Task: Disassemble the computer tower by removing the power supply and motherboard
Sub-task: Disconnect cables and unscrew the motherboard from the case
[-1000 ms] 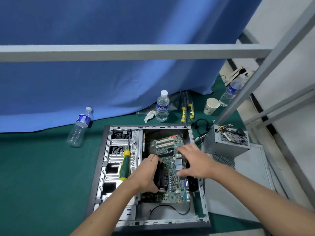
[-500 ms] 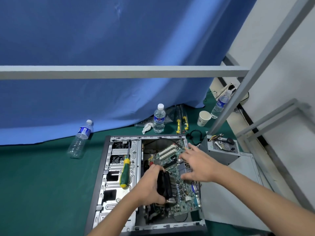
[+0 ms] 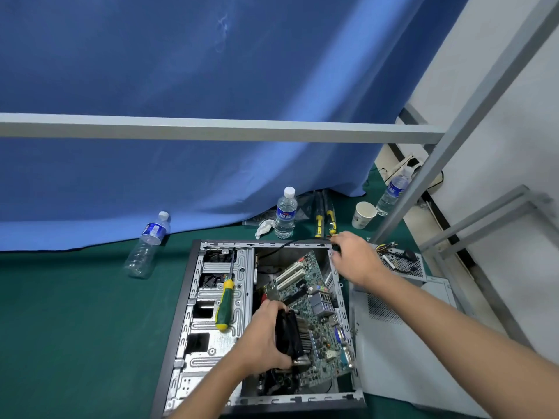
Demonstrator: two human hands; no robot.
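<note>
A blue curtain (image 3: 181,86) hangs behind a green mat (image 3: 75,328) on which an opened computer tower (image 3: 193,313) lies on its side. The left hand (image 3: 266,340) curls around the black cooler fan (image 3: 289,334) on the motherboard (image 3: 314,313), gripping it; the board sits tilted inside the case, stretching up and to the right of that hand. The right hand (image 3: 354,261) is at the tower's far right corner, above the board, fingers bent over the rim near a black cable (image 3: 281,246); whether it pinches the cable cannot be told. The power supply (image 3: 402,264) rests outside the case, just right of the right hand, beside a grey side panel (image 3: 399,358). A green-and-yellow screwdriver (image 3: 225,303) lies on the drive bay left of the left hand.
</note>
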